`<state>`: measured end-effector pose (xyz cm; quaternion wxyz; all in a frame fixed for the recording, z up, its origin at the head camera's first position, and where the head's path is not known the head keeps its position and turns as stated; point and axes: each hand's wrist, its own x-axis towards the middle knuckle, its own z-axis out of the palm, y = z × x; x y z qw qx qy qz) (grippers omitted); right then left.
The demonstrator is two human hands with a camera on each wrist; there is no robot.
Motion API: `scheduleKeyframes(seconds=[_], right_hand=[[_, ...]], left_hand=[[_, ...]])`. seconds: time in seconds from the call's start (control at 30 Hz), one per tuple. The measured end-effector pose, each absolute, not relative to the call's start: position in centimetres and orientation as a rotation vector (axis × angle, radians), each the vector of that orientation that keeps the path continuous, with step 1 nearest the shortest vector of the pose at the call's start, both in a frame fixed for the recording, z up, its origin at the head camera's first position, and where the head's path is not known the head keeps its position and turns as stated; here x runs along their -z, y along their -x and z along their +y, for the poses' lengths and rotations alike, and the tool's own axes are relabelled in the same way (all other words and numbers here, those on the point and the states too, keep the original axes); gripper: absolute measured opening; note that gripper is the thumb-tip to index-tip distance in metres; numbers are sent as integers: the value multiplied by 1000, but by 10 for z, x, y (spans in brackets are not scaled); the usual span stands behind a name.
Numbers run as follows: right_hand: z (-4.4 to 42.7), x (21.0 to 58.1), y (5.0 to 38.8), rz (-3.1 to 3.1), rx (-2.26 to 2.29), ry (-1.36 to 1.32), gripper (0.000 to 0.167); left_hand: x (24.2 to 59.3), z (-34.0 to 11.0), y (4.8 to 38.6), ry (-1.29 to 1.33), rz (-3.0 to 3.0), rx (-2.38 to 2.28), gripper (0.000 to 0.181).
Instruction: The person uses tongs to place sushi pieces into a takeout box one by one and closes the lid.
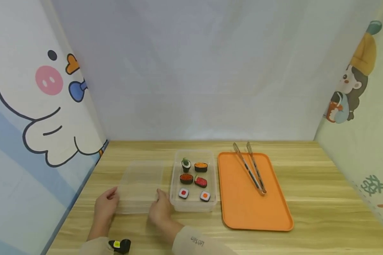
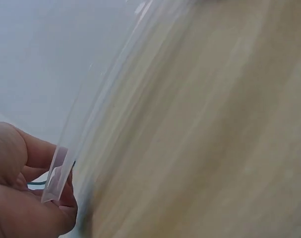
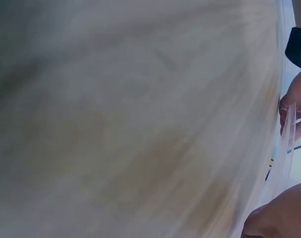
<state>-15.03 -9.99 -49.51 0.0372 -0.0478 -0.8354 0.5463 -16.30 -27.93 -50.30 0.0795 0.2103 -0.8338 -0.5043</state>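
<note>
A clear plastic lid (image 1: pixel 140 186) is held over the left part of the table. My left hand (image 1: pixel 106 204) pinches its left edge; the left wrist view shows the lid's rim (image 2: pixel 61 171) between thumb and fingers. On the opposite edge, my right hand (image 1: pixel 161 210) grips the lid, thumb on the upper side, though its other fingers are mostly hidden. Just right of that hand stands a clear plastic box (image 1: pixel 194 207) with several sushi pieces inside, among them a red-topped one (image 1: pixel 186 178) and an orange-topped one (image 1: pixel 201 166).
An orange tray (image 1: pixel 252 212) lies to the right of the box. Metal tongs (image 1: pixel 253 171) rest on it with their tips over its far edge. Behind the wooden table (image 1: pixel 319 198) hangs a pale curtain (image 1: pixel 194 71), with printed cloths at both sides.
</note>
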Motion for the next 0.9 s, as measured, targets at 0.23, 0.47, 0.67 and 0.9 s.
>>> scheduleKeyframes(seconds=[0.23,0.47,0.67,0.9], right_hand=[[-102,481,150,-2444,-1839,120,40],[-102,455,155,-2285,-2062,145,41],[-99,446,165,-2226,-2030,222,37],[-90,443,174,-2235,-2032,234,32]], left_hand=[[486,-283,161,-699,-2430,1580,42],[470,-283,164,-687,-2366,1619,41],[464,-280,165,-655,-2302,1642,40],[458,-276,167,-636,-2247,1708,41]])
